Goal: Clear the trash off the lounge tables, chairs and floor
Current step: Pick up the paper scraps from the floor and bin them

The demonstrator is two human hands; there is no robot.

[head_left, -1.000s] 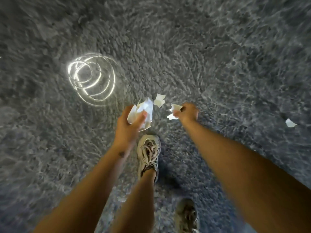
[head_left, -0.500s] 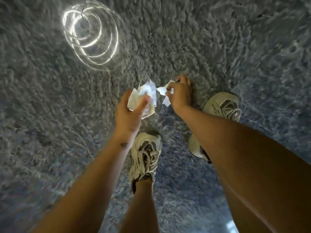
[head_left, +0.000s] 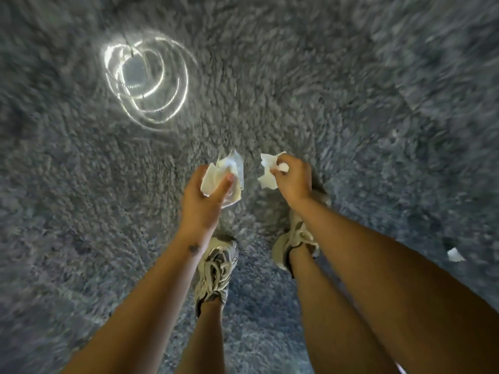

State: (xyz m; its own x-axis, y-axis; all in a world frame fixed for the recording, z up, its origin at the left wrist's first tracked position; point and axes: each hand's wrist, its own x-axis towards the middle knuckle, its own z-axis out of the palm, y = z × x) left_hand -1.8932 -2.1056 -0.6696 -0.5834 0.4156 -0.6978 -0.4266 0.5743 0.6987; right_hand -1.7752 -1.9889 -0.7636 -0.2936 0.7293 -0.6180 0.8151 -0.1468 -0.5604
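Note:
My left hand [head_left: 205,201] grips a bunch of crumpled white paper scraps [head_left: 225,171], thumb pressed over them, above the grey shaggy carpet [head_left: 297,90]. Just to its right, my right hand [head_left: 293,179] pinches torn white paper pieces [head_left: 268,171] between fingers and thumb, lifted off the pile. One more white paper scrap [head_left: 455,255] lies on the carpet at the far right, beyond my right forearm.
My two feet in beige sneakers [head_left: 216,268] stand on the carpet right under my hands. A bright swirl of reflected light [head_left: 147,76] falls on the carpet at the upper left. Carpet fills the whole view.
My right hand has come up from the carpet with the paper pieces pinched in it. The view has shifted, so the scrap at the far right is in sight again.

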